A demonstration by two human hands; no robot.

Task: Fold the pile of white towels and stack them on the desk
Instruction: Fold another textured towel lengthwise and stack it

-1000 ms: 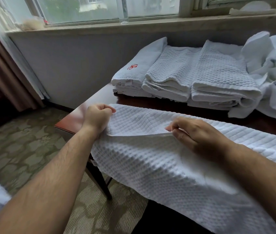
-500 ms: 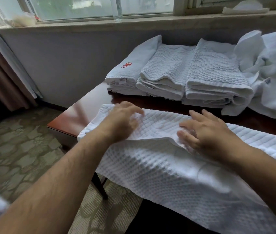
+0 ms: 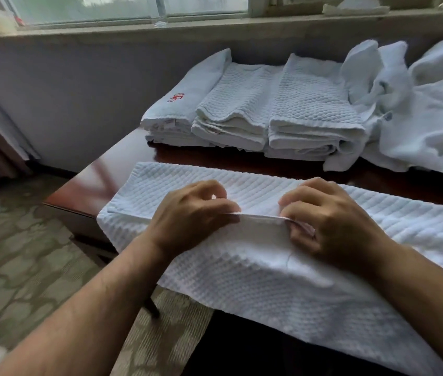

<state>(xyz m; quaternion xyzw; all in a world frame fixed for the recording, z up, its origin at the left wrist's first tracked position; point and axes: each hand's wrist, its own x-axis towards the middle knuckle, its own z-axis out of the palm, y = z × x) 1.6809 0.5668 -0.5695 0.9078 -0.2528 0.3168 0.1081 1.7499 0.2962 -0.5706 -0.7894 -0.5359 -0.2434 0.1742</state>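
Both hands have closed in from flat smoothing: left hand [image 3: 190, 215] and right hand [image 3: 334, 226] now pinch the waffle-weave towel's [image 3: 242, 280] doubled edge in curled fingers [image 3: 221, 206], the cloth draped over the tabletop [image 3: 111, 172] beneath them, apparently ready for another fold, folded stacks [image 3: 242, 109] lying beyond.

Left hand [image 3: 190, 213]: fingertips curl down onto the towel [image 3: 269, 280], so the tips are out of sight. Right hand [image 3: 331, 221]: the fold edge slips in among its fingers; grip underneath hidden. Past the right fingers the towel runs off the right and bottom edges. Loose pile [image 3: 431, 118] beyond them is also cut off at the right. Red mark [image 3: 176, 97] beyond the left fingers is too small to read.
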